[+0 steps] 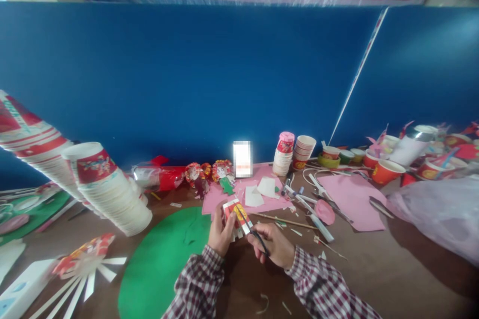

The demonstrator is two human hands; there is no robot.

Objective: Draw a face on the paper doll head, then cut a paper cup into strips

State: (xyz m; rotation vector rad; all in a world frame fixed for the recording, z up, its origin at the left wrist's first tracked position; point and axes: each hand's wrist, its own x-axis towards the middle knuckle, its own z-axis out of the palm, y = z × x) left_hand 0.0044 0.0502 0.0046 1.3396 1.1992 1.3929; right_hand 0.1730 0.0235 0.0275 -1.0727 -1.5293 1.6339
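Note:
A red, white and yellow printed paper piece [232, 208] is held in my left hand [221, 229], whose fingers and thumb close on its left side. My right hand [272, 245] is wrapped round the black handles of a pair of scissors [258, 237]. The scissor blades lie over the paper piece, pointing up and to the left. Small white strips show at the lower edge of the piece. A green paper circle [164, 264] lies on the brown table to the left of my left hand, and pink paper [220, 198] lies beyond both hands.
Tall stacks of paper cups [116, 194] lean at the left, near a cut cup with white strips [84, 264]. Two shorter cup stacks [282, 159] stand behind. Pens, a glue stick and scraps lie right of centre. A pink sheet [352, 199], several cups and a plastic bag [441, 214] are at the right.

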